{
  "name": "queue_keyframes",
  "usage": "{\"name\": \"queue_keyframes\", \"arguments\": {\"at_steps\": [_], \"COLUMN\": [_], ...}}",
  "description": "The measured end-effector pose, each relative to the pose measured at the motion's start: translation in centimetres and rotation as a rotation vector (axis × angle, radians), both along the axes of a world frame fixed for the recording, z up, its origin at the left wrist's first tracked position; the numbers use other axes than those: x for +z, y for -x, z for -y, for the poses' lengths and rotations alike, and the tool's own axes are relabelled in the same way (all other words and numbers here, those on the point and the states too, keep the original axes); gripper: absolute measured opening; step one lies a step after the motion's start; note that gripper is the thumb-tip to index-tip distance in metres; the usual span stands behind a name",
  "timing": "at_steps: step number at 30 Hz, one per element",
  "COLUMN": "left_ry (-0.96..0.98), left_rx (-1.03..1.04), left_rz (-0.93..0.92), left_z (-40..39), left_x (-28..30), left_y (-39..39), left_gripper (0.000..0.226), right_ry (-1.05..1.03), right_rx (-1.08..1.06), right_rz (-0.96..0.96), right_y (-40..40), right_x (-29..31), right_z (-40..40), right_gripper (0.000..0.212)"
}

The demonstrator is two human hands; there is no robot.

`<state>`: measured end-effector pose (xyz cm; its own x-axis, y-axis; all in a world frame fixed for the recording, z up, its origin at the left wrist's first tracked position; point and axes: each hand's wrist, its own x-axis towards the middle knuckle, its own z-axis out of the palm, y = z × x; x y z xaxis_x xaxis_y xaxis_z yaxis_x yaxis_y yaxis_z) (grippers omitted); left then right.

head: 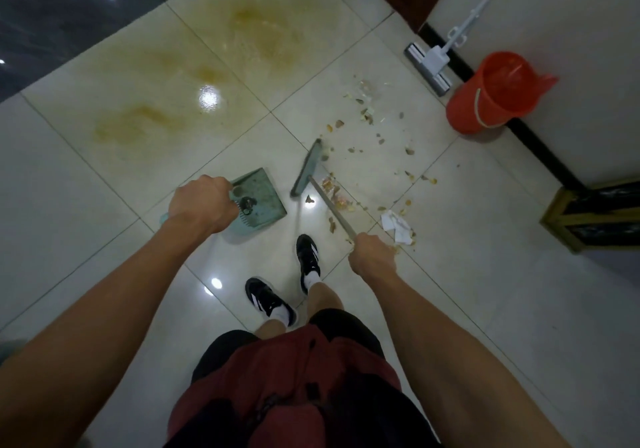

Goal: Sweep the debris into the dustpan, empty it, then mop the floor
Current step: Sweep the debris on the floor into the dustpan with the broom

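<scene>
My left hand (202, 205) grips the handle of a teal dustpan (261, 196) that rests on the tiled floor, with a few dark bits inside it. My right hand (372, 255) grips the metal handle of a broom whose teal head (306, 167) stands just right of the dustpan's mouth. Scattered debris (367, 118) of dry leaves, scraps and torn white paper (396, 227) lies to the right of the broom head. A flat mop (429, 68) leans against the wall at the upper right.
A red bucket lined with a red bag (491, 94) stands by the wall beside the mop. Yellow-brown stains (194, 66) spread over the tiles at the upper left. A dark gold-framed cabinet (595, 212) sits at the right. My feet (287, 281) stand below the dustpan.
</scene>
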<state>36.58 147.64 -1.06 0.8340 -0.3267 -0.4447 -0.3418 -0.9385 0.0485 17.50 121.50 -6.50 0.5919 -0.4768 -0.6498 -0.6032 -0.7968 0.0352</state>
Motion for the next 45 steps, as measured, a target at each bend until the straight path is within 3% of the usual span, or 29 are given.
{"name": "queue_keyframes", "arguments": {"at_steps": [15, 23, 30, 38, 45], "left_ry": [-0.07, -0.081, -0.044, 0.018, 0.062], "left_rx": [0.012, -0.108, -0.148, -0.077, 0.142], "left_rz": [0.003, -0.014, -0.008, 0.01, -0.015], "left_z": [0.3, 4.8, 6.2, 2.7, -3.9], "left_x": [0.3, 0.3, 0.8, 1.3, 1.8], "left_y": [-1.5, -3.6, -3.0, -0.9, 0.7], "left_gripper": [0.026, 0.03, 0.033, 0.031, 0.025], "right_ry": [-0.029, -0.016, 0.035, -0.008, -0.086], "right_rx": [0.089, -0.045, -0.204, -0.138, -0.026], "right_rz": [-0.016, -0.092, -0.054, 0.024, 0.061], "right_y": [-4.4, -1.4, 2.1, 1.7, -2.8], "right_x": [-0.4, 0.7, 1.0, 1.9, 1.0], "right_z": [0.8, 5.6, 4.5, 1.3, -0.9], "right_gripper": [0.025, 0.028, 0.025, 0.027, 0.028]}}
